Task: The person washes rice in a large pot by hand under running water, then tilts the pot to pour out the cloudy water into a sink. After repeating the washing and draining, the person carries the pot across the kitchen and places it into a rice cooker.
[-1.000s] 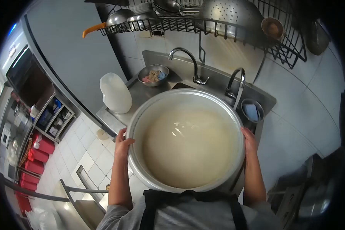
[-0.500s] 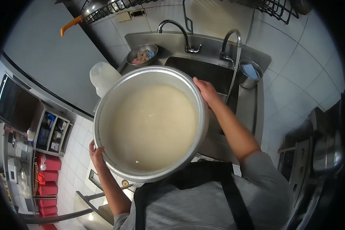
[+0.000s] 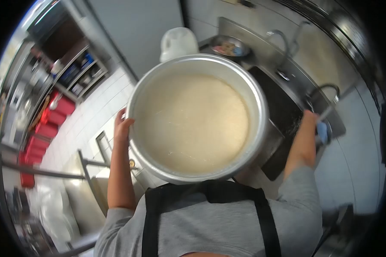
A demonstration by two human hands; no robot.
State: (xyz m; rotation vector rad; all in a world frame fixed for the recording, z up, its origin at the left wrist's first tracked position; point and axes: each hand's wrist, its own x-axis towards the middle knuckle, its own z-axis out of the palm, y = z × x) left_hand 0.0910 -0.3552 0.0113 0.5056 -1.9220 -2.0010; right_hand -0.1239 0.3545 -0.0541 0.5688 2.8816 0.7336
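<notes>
A large metal pot [image 3: 257,128] full of cloudy, pale liquid [image 3: 193,124] is in front of my apron, at the left edge of the sink [image 3: 275,100]. My left hand [image 3: 123,125] grips its left rim, thumb over the edge and fingers around the outside. Away from the pot, my right hand [image 3: 309,118] reaches over the sink to the right-hand faucet [image 3: 330,88]. Its fingers are blurred and mostly hidden, so I cannot tell what they hold. A splash of water shows in the basin beside this hand.
Behind the pot stands a white plastic jug [image 3: 179,45]. A metal bowl [image 3: 244,50] with scrubbing cloths sits at the sink's back corner, near a second faucet [image 3: 283,51]. Red bins [image 3: 47,128] line the floor at far left, beside shelving.
My right hand has let go of the pot's rim and moved right to the faucet. My left hand stays on the rim. The view has turned, and water now splashes in the sink.
</notes>
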